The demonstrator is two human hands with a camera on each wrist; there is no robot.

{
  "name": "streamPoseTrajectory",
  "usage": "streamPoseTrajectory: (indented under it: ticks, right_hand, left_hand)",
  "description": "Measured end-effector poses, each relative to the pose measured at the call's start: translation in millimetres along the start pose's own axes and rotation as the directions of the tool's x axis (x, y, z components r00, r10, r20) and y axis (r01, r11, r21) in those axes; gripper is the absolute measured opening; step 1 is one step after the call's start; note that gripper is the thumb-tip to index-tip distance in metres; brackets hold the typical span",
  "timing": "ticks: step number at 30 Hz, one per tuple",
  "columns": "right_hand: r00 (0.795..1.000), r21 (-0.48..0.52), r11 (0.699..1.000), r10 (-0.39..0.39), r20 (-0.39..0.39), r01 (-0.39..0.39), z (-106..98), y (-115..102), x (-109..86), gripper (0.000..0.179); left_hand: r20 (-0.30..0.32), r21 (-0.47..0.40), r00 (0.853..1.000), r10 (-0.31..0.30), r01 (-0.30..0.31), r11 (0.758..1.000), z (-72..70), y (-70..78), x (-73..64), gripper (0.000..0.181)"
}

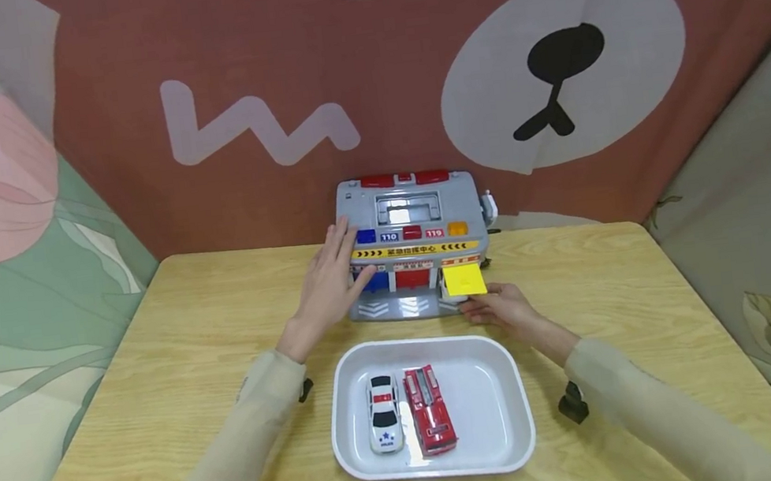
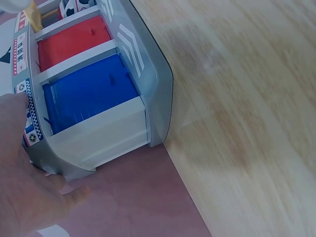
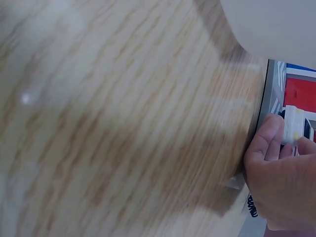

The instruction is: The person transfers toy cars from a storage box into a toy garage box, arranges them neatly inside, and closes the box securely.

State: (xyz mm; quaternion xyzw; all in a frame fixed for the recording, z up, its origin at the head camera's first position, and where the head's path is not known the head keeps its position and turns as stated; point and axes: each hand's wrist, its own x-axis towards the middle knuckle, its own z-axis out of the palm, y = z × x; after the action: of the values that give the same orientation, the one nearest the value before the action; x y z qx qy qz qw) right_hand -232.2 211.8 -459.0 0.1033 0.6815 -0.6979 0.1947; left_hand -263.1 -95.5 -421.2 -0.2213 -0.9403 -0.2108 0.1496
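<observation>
Toy garage of grey plastic [image 1: 451, 205], with red lamps along its roof, stands near the far edge of the pale wooden table [image 1: 146, 395], before a brown cloth wall [image 1: 267, 206]. As I look from the side of the person, the left hand [image 1: 326, 279] rests against the left side of this garage. Its fingers are long and straight, touching the roof edge, and the thumb is spread apart over the front corner; it grips nothing.

The right hand [image 1: 508, 310] is at the right front corner. Its fingers are bent and pinch a small white toy car [image 3: 295, 126], which is at the mouth of the right bay, partly below a square yellow plastic flap [image 1: 465, 280] that is raised. How deep the car sits inside, I cannot tell. The flat blue door [image 2: 91, 94] and the flat red door [image 2: 74, 42] are both down.

Nearer to the person, a white rounded tray [image 1: 485, 400] holds a white police car with a red roof light [image 1: 384, 415] and a red toy fire truck [image 1: 429, 410], side by side.
</observation>
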Motion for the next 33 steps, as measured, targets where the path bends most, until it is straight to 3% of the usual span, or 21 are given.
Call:
streamPoseTrajectory:
  ticks: [9, 12, 15, 18, 20, 22, 25, 33]
  right_hand:
    - [0.999, -0.023, 1.0, -0.021, 0.046, 0.022, -3, 1, 0.0, 0.041]
    - [0.993, -0.013, 1.0, 0.021, 0.117, -0.02, -10, 0, 1.0, 0.057]
    - [0.973, -0.026, 0.998, 0.061, 0.222, -0.056, -19, -4, 2.0, 0.078]
    - [0.936, -0.05, 0.997, 0.075, 0.344, -0.062, -28, -10, 3.9, 0.099]
    - [0.914, -0.055, 0.996, 0.088, 0.397, -0.073, -32, -13, 6.1, 0.105]
    - [0.904, -0.062, 0.995, 0.102, 0.416, -0.083, -35, -15, 9.8, 0.105]
    - [0.904, -0.071, 0.993, 0.112, 0.412, -0.09, -38, -16, 15.0, 0.1]
    - [0.933, -0.11, 0.99, 0.121, 0.338, -0.088, -37, -16, 22.0, 0.096]
  left_hand:
    - [-0.002, 0.002, 1.0, 0.002, -0.002, 1.0, 0.8, -1.4, 0.0, 0.074]
    - [0.002, 0.007, 1.0, 0.002, -0.002, 1.0, 0.6, -1.2, -0.5, 0.075]
    - [0.007, 0.01, 1.0, 0.0, 0.0, 1.0, -0.2, -0.2, -1.0, 0.075]
    - [0.004, 0.014, 1.0, 0.002, -0.002, 1.0, -0.7, 0.7, -0.5, 0.075]
    - [0.001, 0.014, 1.0, 0.003, -0.003, 1.0, -0.8, 0.9, -0.8, 0.075]
    - [-0.001, 0.014, 1.0, 0.004, -0.004, 1.0, -0.4, 1.0, -0.9, 0.075]
    - [-0.003, 0.009, 1.0, 0.002, -0.002, 1.0, -0.6, 1.1, -0.9, 0.074]
    - [-0.001, 0.011, 1.0, -0.002, 0.002, 1.0, 0.8, 0.4, -0.6, 0.074]
